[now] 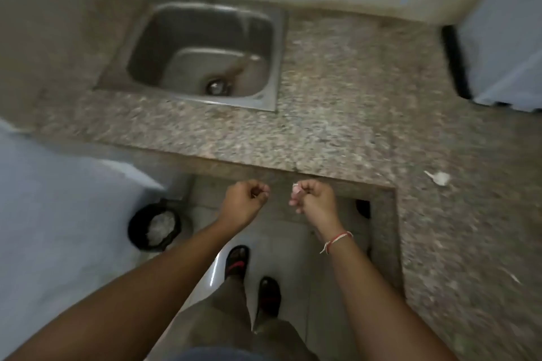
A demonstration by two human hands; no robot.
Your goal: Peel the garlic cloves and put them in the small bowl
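A person stands at the inner corner of an L-shaped speckled grey-brown granite counter (337,91), both bare forearms stretched forward over the floor just short of the counter's front edge. The right hand (315,198) is curled, and its fingers pinch a small pale pinkish garlic clove (295,192) with bits of papery skin sticking out at the fingertips. A red-and-white thread bracelet (337,240) is tied round the right wrist. The left hand (245,199) is also curled into a loose fist beside the right one, the two hands near each other but apart; whether it holds anything between its fingertips cannot be told through the blur.

On the right-hand run of the counter lies a white scrap of garlic skin or a clove with a thin stalk (438,177), well apart from the hands; a further pale sliver (513,277) lies nearer the bottom right. A square stainless-steel sink (202,53) is set into the counter at the back, its round drain showing. On the tiled floor (296,243) to the left stands a round black bin lined with crumpled whitish plastic (155,226). The person's feet wear dark sandals (237,261), one with a red strap. The whole view is motion-blurred, and no writing or brand mark can be read anywhere.
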